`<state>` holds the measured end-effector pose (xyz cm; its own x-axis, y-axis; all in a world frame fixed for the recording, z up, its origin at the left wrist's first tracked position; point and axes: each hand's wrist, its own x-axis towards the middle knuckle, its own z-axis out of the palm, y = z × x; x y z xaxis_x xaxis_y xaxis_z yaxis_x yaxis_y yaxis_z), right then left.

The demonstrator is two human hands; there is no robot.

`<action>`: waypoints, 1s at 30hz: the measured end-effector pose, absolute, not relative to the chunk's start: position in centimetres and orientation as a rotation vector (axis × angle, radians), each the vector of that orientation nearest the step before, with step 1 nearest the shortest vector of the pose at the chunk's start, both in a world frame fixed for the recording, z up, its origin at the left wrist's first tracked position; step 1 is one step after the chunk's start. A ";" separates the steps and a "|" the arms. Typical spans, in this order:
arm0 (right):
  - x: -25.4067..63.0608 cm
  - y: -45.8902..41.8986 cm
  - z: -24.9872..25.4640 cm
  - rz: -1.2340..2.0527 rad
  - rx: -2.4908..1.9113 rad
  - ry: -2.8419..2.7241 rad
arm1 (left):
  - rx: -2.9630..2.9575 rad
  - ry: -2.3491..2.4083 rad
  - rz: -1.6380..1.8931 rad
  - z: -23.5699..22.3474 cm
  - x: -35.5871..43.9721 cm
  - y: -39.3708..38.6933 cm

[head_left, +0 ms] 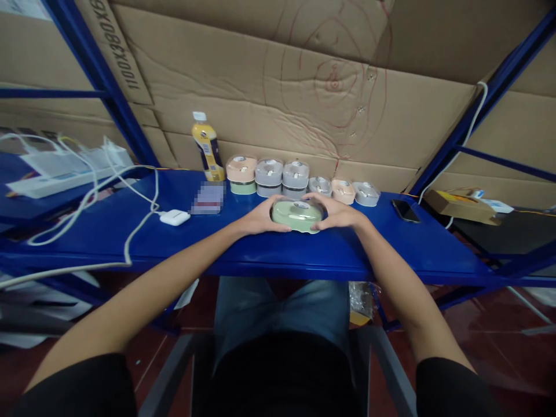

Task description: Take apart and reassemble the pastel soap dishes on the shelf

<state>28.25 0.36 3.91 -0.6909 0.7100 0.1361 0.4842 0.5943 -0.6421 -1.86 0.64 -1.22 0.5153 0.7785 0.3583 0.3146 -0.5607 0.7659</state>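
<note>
1. Head view: green box (296, 216) is being clamped between left hand (264, 218) and right hand (339, 214), one at each end.
2. Box is being held at mid-desk (278, 255), clear lid up; whether desk is being touched cannot be told.
3. Behind it, a row is being formed by three stacks (269, 174) (pink over green, then two grey) and three single boxes (343, 191) (grey, pink, grey).
4. Left end of row is being flanked by bottle (208, 149); a blurred item (209, 198) is being seen in front.
5. Phone (405, 210) is being seen to the right, well apart from right hand.
</note>
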 end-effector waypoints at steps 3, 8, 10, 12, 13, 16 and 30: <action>28.1 0.2 3.4 0.808 -0.958 -2.475 | 2.201 0.903 0.925 -1.4 -1.5 0.4; 25.4 -0.9 2.3 0.448 -0.992 -2.463 | 2.263 0.962 0.869 -1.8 -1.0 0.2; 24.5 -1.2 2.2 0.345 -0.943 -2.463 | 2.265 0.954 0.891 -1.9 -1.0 0.2; 24.7 -1.2 2.4 0.330 -0.932 -2.420 | 2.278 0.944 0.922 -1.9 -1.1 0.2; 25.2 -1.0 2.6 0.347 -0.955 -2.376 | 2.293 0.935 0.926 -1.8 -1.1 0.1; 28.1 -0.1 3.1 0.408 -1.130 -2.228 | 2.398 0.890 0.842 -1.5 -1.2 -0.1; 33.8 2.4 2.0 0.509 -1.495 -2.080 | 2.462 0.819 0.971 -1.6 -1.9 0.5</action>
